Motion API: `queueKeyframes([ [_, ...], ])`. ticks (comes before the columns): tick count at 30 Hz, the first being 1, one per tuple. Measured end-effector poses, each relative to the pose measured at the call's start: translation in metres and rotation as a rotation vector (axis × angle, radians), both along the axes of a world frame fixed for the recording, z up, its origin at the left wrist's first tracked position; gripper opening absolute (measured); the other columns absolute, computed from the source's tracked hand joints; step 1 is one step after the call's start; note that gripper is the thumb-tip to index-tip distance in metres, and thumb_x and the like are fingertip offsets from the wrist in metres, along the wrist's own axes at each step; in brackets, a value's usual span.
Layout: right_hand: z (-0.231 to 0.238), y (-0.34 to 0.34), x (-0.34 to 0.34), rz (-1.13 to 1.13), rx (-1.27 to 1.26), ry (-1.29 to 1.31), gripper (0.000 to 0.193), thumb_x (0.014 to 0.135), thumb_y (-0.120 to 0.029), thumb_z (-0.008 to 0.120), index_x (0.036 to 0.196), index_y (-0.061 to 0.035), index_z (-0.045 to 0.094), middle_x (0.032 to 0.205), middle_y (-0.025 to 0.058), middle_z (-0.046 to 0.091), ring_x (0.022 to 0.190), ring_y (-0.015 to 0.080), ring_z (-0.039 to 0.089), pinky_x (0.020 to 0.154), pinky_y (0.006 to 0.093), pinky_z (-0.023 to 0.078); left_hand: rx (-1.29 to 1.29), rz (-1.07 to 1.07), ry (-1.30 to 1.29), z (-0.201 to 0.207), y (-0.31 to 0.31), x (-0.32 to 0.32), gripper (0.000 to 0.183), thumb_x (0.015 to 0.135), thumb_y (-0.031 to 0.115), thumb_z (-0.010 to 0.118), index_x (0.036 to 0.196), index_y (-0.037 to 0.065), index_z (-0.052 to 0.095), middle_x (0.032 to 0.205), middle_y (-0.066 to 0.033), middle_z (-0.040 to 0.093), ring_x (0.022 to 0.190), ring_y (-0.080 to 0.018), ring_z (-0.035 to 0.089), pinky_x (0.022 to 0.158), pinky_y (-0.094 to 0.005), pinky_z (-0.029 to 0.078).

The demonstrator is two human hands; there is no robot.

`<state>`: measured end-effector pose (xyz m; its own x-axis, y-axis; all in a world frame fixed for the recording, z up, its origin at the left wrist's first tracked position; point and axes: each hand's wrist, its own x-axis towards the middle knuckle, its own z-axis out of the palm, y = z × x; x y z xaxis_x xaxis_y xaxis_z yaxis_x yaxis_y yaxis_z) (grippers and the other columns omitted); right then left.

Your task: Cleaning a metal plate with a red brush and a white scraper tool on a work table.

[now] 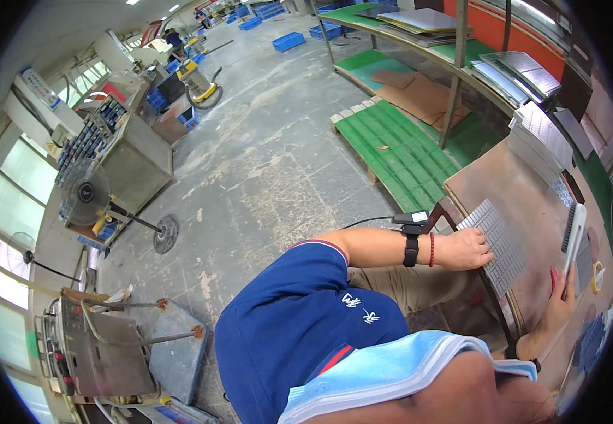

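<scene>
Head view: grey panel (503, 254) marked in rows of raised or cut blocks lies flat on the table (481, 174), close along the edge by the person's knees; whether its side overhangs that edge is hard to tell. Its long axis runs roughly with this edge, slanting from upper left to lower right in the picture. The left hand (465, 249) is the nearer one: it comes across the edge and rests its fingers on the panel's knee-side margin. Its thumb is hidden, so I cannot tell whether it pinches the panel or only presses it. The right hand (563, 300) is closed round the handle of a brush (573, 230), beyond the panel's opposite long side and apart from it. The brush stands nearly along the panel's length, bristles turned towards it, so the gap between them looks like the relation that counts: the panel lies to the left of the bristles. A stack of panels (541, 136) sits towards the table's far end, clear of both hands
</scene>
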<state>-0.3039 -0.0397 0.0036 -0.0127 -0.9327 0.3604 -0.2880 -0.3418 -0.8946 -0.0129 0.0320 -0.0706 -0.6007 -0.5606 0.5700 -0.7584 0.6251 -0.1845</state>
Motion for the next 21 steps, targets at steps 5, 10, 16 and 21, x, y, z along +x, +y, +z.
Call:
queueKeyframes([
  [5, 0.011, 0.009, -0.028, -0.116, -0.154, 0.174, 0.036, 0.099, -0.018, 0.057, 0.132, -0.0031, 0.059, 0.126, 0.0089, 0.064, 0.111, 0.0135, 0.057, 0.097, 0.0256, 0.041, -0.047, -0.065, 0.037, 0.045, -0.001, 0.016, 0.015, 0.072, 0.020, 0.061, 0.077, 0.006, 0.058, 0.070, -0.0036, 0.056, 0.075, -0.0208, 0.061, 0.063, -0.0338, 0.048],
  [10, 0.011, 0.015, -0.054, -0.259, -0.149, 0.276, 0.036, 0.099, -0.020, 0.058, 0.131, -0.0045, 0.060, 0.127, 0.0081, 0.064, 0.112, 0.0116, 0.057, 0.097, 0.0246, 0.041, 0.176, -0.021, 0.038, 0.116, -0.003, 0.041, 0.010, 0.070, 0.019, 0.063, 0.068, 0.010, 0.060, 0.065, -0.0064, 0.060, 0.068, -0.0259, 0.065, 0.056, -0.0375, 0.049],
  [16, 0.010, 0.015, -0.077, -0.353, -0.187, 0.267, 0.033, 0.099, -0.020, 0.059, 0.129, -0.0063, 0.062, 0.130, 0.0081, 0.063, 0.112, 0.0122, 0.058, 0.097, 0.0248, 0.042, 0.366, 0.174, 0.072, 0.181, 0.000, 0.088, 0.016, 0.071, 0.023, 0.072, 0.084, 0.016, 0.078, 0.074, -0.0083, 0.070, 0.068, -0.0285, 0.067, 0.062, -0.0374, 0.053],
  [21, 0.009, 0.022, -0.093, -0.358, -0.250, 0.247, 0.034, 0.099, -0.021, 0.059, 0.129, -0.0065, 0.062, 0.129, 0.0082, 0.063, 0.110, 0.0125, 0.057, 0.095, 0.0245, 0.042, 0.284, 0.154, 0.136, 0.223, 0.007, 0.091, 0.012, 0.072, 0.021, 0.072, 0.082, 0.017, 0.078, 0.072, -0.0067, 0.070, 0.067, -0.0266, 0.067, 0.062, -0.0356, 0.053],
])
